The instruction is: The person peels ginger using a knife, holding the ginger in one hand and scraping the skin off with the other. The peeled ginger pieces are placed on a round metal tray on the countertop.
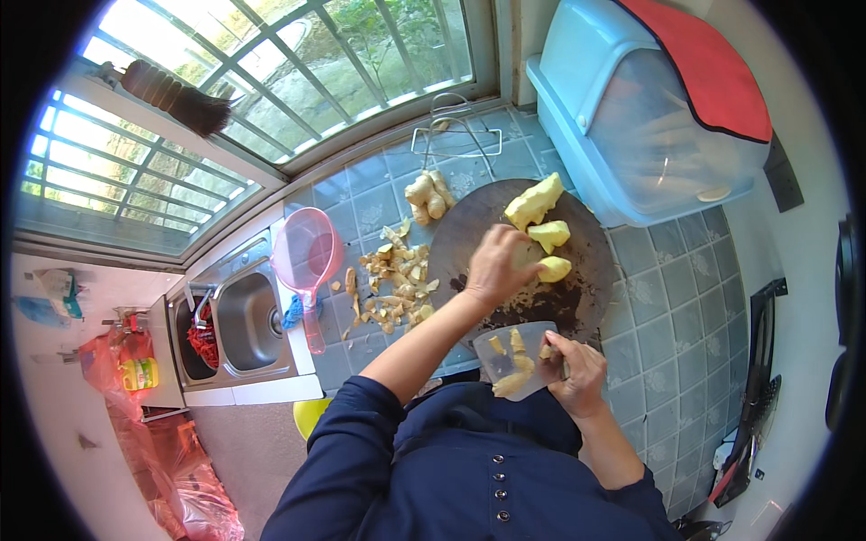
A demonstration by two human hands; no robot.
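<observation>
My right hand [578, 375] grips a cleaver by its handle, close to my body at the board's near edge. Bits of ginger peel cling to the broad cleaver blade [504, 368]. Over the round, dark chopping board [457, 233] my left hand [499, 262] is bent and slightly blurred; whether something is under its fingers is unclear. Its thumb is at a small peeled ginger piece [555, 269]. Another peeled chunk [549, 234] and a larger peeled ginger root [534, 201] lie farther back on the board.
Unpeeled ginger [429, 196] sits behind the board, near a wire rack [457, 142]. Ginger peelings [399, 274] litter the tiles to the left. Beyond them are a pink ladle [308, 250] and a steel sink [250, 324]. A blue lidded container [575, 74] stands back right.
</observation>
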